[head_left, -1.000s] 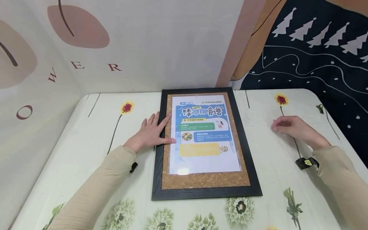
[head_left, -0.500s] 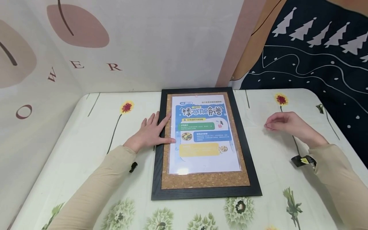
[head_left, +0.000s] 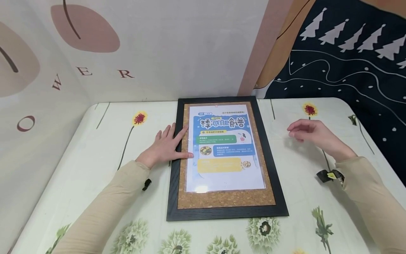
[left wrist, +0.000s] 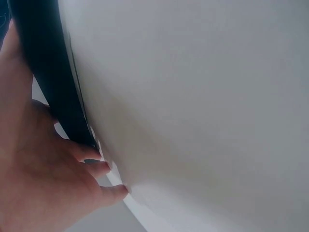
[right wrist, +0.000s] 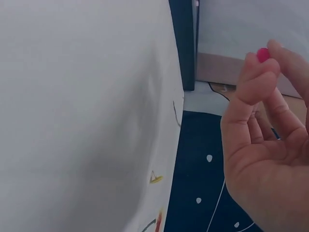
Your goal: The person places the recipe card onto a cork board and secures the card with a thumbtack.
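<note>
A black-framed cork board [head_left: 226, 201] lies on the table, bearing a blue and white laminated poster [head_left: 219, 180] with a small pin [head_left: 216, 106] at its top edge. My left hand [head_left: 161, 148] rests spread on the board's left frame edge, its thumb reaching the poster's margin. In the left wrist view, the left hand [left wrist: 53, 169] lies along the dark frame edge [left wrist: 48, 63]. Right of the board, my right hand [head_left: 312, 134] hovers over the tablecloth. The right wrist view shows its thumb and fingertip pinching a small pink push pin [right wrist: 263, 54]; only its rounded head shows.
A white tablecloth [head_left: 95, 176] printed with flowers covers the table. Behind stands a pale wall hanging [head_left: 177, 53], and a dark hanging with white trees [head_left: 345, 67] is at the right. Black camera straps [head_left: 330, 175] sit at the wrists.
My right hand has moved left and slightly away from me, toward the board. The left hand, board and poster stay in place.
</note>
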The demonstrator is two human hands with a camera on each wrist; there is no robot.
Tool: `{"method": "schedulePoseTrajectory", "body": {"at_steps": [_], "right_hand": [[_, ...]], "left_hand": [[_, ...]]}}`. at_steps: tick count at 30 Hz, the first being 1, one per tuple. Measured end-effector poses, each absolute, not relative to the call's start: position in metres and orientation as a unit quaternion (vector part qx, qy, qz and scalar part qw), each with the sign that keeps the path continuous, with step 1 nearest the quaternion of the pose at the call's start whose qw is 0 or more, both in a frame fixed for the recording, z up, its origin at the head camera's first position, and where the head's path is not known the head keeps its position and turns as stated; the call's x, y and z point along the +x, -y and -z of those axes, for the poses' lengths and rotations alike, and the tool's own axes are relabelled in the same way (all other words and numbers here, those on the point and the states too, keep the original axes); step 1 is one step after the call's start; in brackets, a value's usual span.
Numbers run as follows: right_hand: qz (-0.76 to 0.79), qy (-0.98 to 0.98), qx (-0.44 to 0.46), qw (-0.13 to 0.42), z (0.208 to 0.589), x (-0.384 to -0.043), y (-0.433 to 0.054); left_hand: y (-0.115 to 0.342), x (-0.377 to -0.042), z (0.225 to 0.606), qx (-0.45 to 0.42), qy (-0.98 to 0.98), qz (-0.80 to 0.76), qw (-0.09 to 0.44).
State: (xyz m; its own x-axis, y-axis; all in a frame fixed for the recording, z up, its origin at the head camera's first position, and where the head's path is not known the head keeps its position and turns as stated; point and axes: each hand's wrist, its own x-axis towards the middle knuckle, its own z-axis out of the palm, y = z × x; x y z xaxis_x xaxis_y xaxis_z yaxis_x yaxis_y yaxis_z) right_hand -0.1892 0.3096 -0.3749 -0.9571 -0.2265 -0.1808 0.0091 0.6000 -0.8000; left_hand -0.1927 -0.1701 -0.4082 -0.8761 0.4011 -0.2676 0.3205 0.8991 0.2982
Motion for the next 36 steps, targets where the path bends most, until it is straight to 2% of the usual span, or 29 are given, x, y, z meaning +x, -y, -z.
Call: {"method": "schedulePoseTrajectory", "body": {"at_steps": [4,21,30,36], "right_hand": [[0.462,-0.876,-0.059,0.122,0.374,-0.191,-0.305],[0.466,-0.858,-0.144,0.161,0.378,-0.201,-0.277],[0.473,-0.840,-0.161,0.212,0.378,-0.204,-0.258],[0.474,-0.831,-0.184,0.228,0.380,-0.205,-0.243]], "left_hand": [[0.170,-0.193,0.409,0.187,-0.961,-0.121,0.164],[0.170,-0.191,0.408,0.187,-0.960,-0.126,0.168],[0.171,-0.192,0.408,0.187,-0.960,-0.125,0.169],[0.171,-0.193,0.409,0.185,-0.960,-0.123,0.171]]}}
